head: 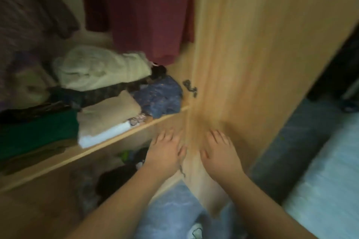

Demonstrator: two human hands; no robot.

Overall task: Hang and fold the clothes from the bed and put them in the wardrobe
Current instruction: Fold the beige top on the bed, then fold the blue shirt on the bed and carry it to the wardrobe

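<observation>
The frame is blurred by motion. I face an open wooden wardrobe (242, 44). A dark red garment (145, 11) hangs inside it. On the shelf (108, 141) lie folded clothes: a pale green bundle (101, 68), a beige stack (110, 116), a green piece (38, 132) and a crumpled blue garment (161, 97). My left hand (167, 151) is stretched out just below the shelf's front edge, fingers apart, holding nothing. My right hand (221, 151) hovers in front of the wardrobe's side panel, fingers spread and empty. The two hands are close together.
Dark clothes (116, 178) lie in the compartment under the shelf. The bed (330, 180) with a light blue cover is at the lower right, a grey-blue strip (291, 141) alongside it. Grey and brown garments (38, 6) hang at the upper left.
</observation>
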